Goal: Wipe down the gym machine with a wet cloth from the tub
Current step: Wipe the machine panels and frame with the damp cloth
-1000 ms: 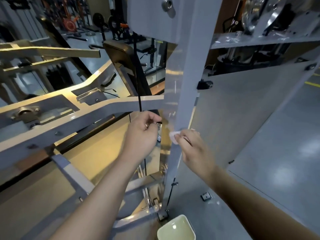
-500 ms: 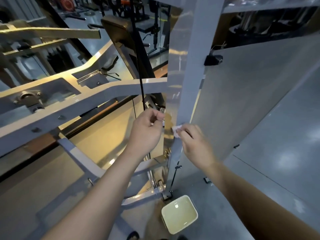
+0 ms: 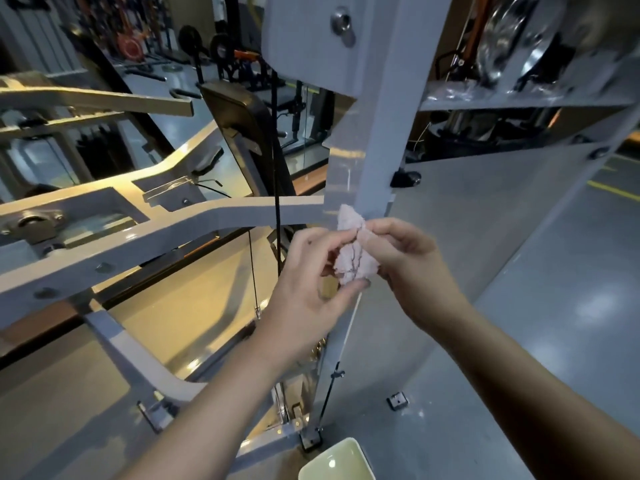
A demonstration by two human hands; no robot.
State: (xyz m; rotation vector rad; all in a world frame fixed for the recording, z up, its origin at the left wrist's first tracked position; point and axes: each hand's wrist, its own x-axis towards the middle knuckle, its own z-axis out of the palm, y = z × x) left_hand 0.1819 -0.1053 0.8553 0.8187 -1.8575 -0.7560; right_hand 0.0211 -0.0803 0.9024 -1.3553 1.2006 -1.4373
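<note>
A crumpled white cloth (image 3: pixel 353 251) is held between both hands in front of the grey upright post (image 3: pixel 384 140) of the gym machine. My left hand (image 3: pixel 308 289) pinches its lower left side with thumb and fingers. My right hand (image 3: pixel 412 265) pinches its upper right edge. The cloth's top corner lies against the post. The pale tub (image 3: pixel 337 460) stands on the floor at the bottom edge, near the post's foot.
A grey frame arm (image 3: pixel 145 244) runs left from the post, with a black cable (image 3: pixel 276 168) hanging beside it. A grey side panel (image 3: pixel 485 237) lies to the right. Other gym machines stand in the far background.
Both hands have come off the post and met in front of it. The cloth, earlier pressed to the post by my right hand alone, is now held by both hands.
</note>
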